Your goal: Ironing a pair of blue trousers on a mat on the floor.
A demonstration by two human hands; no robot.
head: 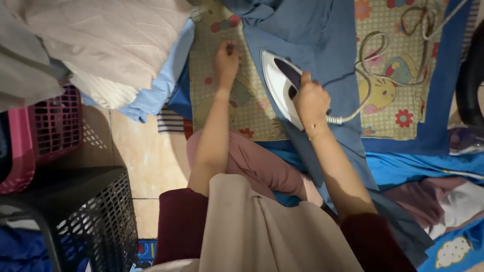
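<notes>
Near the middle of the frame, seen from the head camera, the right hand (pixel 311 98) is wrapped around the dark handle of a white iron (pixel 278 85), whose sole lies flat on a blue cloth (pixel 322 45). The iron's nose points to the upper left of the frame. Its grey cord (pixel 365 93) runs from the heel of the iron, loops over a patterned mat (pixel 398 65) at the upper right and leaves at the top edge.

The left hand (pixel 227 60), left of the iron, presses down on the mat just beside the cloth's left edge; its fingers are curled narrow, and something small and dark shows at the fingertips, though I cannot tell what.

How far along, as I judge it: the cloth around the iron looks fairly flat, while the part bunched at the top of the frame is creased and not yet pressed. A pile of folded laundry (pixel 106 45) sits at the upper left above a pink basket (pixel 50 131), with a black basket (pixel 96 216) at the lower left. More loose cloth lies at the lower right on the floor.
</notes>
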